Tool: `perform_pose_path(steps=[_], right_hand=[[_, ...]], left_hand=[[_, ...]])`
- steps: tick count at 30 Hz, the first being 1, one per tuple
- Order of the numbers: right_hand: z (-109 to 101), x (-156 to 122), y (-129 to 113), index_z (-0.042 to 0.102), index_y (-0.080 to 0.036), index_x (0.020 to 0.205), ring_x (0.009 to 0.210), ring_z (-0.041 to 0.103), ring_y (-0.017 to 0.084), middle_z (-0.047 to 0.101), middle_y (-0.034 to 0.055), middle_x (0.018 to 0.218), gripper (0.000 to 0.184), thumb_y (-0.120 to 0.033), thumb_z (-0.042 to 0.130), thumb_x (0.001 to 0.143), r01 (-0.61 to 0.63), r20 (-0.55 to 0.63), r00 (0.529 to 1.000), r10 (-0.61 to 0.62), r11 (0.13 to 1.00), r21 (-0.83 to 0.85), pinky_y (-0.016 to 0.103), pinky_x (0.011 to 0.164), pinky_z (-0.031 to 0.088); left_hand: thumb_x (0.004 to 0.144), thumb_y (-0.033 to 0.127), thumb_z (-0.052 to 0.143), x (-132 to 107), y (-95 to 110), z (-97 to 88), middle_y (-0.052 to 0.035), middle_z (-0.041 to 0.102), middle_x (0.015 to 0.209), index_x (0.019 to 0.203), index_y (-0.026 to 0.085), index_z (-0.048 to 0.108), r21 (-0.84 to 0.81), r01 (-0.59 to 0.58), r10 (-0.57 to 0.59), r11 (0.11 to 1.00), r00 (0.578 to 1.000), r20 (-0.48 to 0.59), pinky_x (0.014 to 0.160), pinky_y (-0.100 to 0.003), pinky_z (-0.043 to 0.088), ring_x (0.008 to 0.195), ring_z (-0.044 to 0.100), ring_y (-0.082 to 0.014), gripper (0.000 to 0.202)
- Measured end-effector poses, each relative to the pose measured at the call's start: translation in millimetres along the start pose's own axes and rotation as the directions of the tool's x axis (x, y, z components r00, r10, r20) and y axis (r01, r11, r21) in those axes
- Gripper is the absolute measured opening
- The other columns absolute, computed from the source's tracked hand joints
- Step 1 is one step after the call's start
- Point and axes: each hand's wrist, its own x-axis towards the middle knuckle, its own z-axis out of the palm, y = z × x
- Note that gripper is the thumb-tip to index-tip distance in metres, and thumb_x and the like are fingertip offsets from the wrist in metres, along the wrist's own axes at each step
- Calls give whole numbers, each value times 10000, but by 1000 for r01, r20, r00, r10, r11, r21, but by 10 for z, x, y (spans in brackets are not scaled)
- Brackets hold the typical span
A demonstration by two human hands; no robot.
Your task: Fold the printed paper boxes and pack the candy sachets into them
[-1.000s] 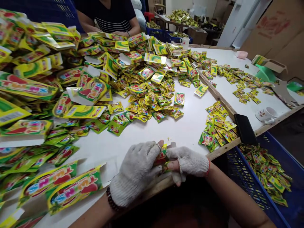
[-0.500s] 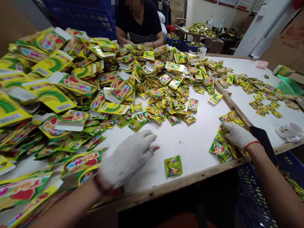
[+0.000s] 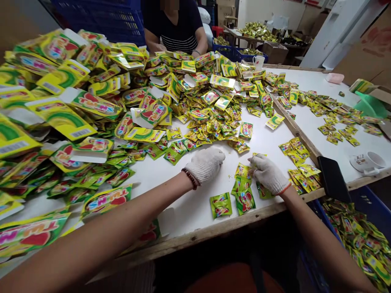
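My left hand (image 3: 207, 166), in a white knitted glove, is over the white tabletop just in front of the pile of small candy packets (image 3: 214, 128). Its fingers are curled together, and what they hold, if anything, is hidden. My right hand (image 3: 270, 174), gloved the same way, has its fingers bent over a cluster of green and yellow candy packets (image 3: 242, 185), its fingertips at their upper end. Another green packet (image 3: 263, 190) is partly covered by this hand. A single green packet (image 3: 221, 205) lies flat to the left of the cluster.
A big heap of printed cardboard boxes (image 3: 91, 106) fills the left side. Yellow packets (image 3: 295, 150) and a black phone (image 3: 333, 179) lie by the wooden divider (image 3: 296, 130). A mug (image 3: 368, 162) stands beyond. Below right is a blue crate (image 3: 371, 203); a person (image 3: 174, 28) sits opposite.
My right hand has moved left from beside the divider, and green packets now lie near the middle. My left hand has shifted right and its fingers have curled. The phone is now uncovered.
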Motion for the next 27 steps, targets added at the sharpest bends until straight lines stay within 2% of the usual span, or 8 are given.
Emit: perform_pose_path(steps=[5, 8, 11, 15, 18, 21, 24, 27], right_hand=[[4, 78, -58, 627, -184, 883, 837, 526, 170, 537, 51, 974, 145, -216, 701, 762, -125, 30, 991, 131, 980, -158, 286, 780, 426], [30, 59, -119, 553, -195, 749, 702, 487, 150, 532, 1, 776, 138, -203, 690, 737, -149, 68, 985, 159, 980, -136, 266, 653, 377], [67, 17, -86, 515, -203, 752, 648, 484, 142, 524, -25, 676, 77, -143, 559, 770, -173, 35, 984, 174, 984, -32, 258, 606, 360], [89, -26, -47, 562, -189, 943, 707, 549, 153, 574, -15, 738, 172, -154, 495, 788, -111, -143, 980, 142, 973, 202, 271, 668, 429], [56, -66, -149, 578, -183, 965, 757, 579, 159, 612, 11, 821, 153, -214, 511, 830, -15, -219, 972, 82, 956, 292, 280, 693, 452], [-11, -118, -332, 578, -190, 973, 706, 561, 144, 600, 5, 814, 145, -230, 537, 839, 26, -166, 986, 34, 938, 346, 266, 639, 448], [-78, -150, -471, 564, -200, 985, 632, 518, 122, 555, -22, 748, 151, -225, 547, 838, 21, -59, 998, 5, 899, 438, 246, 577, 428], [-94, -137, -498, 552, -204, 995, 613, 490, 114, 519, -38, 715, 159, -208, 534, 837, 11, -17, 1000, -3, 891, 453, 241, 567, 417]], left_hand=[[738, 253, 643, 140, -129, 61, -162, 672, 1046, 1008, 127, 648, -186, 255, -273, 949, 959, -78, 834, -393, 485, 995, 624, -323, 298], [763, 270, 640, 147, -204, 61, -96, 708, 980, 979, 148, 655, -293, 292, -319, 910, 946, -48, 747, -308, 501, 885, 651, -234, 248], [842, 289, 565, -43, -175, 45, -32, 718, 844, 890, 163, 652, -405, 276, -313, 872, 949, -27, 683, -250, 499, 770, 649, -156, 160], [823, 292, 581, -329, -74, 114, -9, 670, 669, 818, 168, 588, -718, 220, -351, 661, 936, -36, 577, -244, 486, 615, 634, -142, 125], [824, 252, 565, -396, -38, 190, 10, 637, 619, 794, 180, 522, -812, 232, -398, 535, 917, 0, 508, -216, 460, 549, 636, -131, 89], [844, 201, 523, -375, -12, 194, 28, 604, 583, 806, 184, 470, -840, 287, -430, 461, 900, 71, 441, -182, 418, 480, 612, -114, 67], [868, 189, 487, -375, 38, 134, 11, 628, 631, 905, 171, 475, -894, 297, -375, 334, 912, 163, 434, -191, 453, 480, 616, -116, 43], [857, 185, 501, -446, 108, 95, -7, 657, 749, 1082, 155, 505, -933, 283, -281, 220, 935, 217, 492, -234, 529, 530, 639, -116, 226]])
